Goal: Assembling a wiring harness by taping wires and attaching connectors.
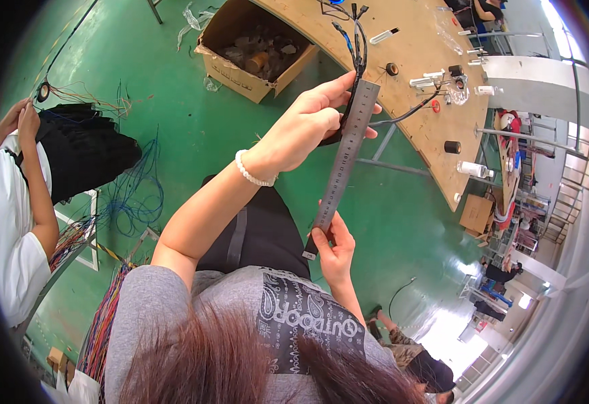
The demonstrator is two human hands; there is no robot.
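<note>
A long steel ruler (345,158) slants in front of my body, its far end near the wooden table. My left hand (311,124), with a white bead bracelet on the wrist, pinches a black wire harness (359,57) against the ruler's far end. Several thin connector-tipped branches fan out beyond the fingers, and one black branch (409,116) runs right over the table edge. Closed around the ruler's near end is my right hand (335,250). Part of the harness is hidden behind the ruler and my left fingers.
On the wooden table (436,155) lie tape rolls (452,147), a clear bottle (475,169) and white tools. An opened cardboard box (240,77) with scraps stands on the green floor. At left, a co-worker's hands (27,121) hold wires; coloured wire bundles (106,316) lie nearby.
</note>
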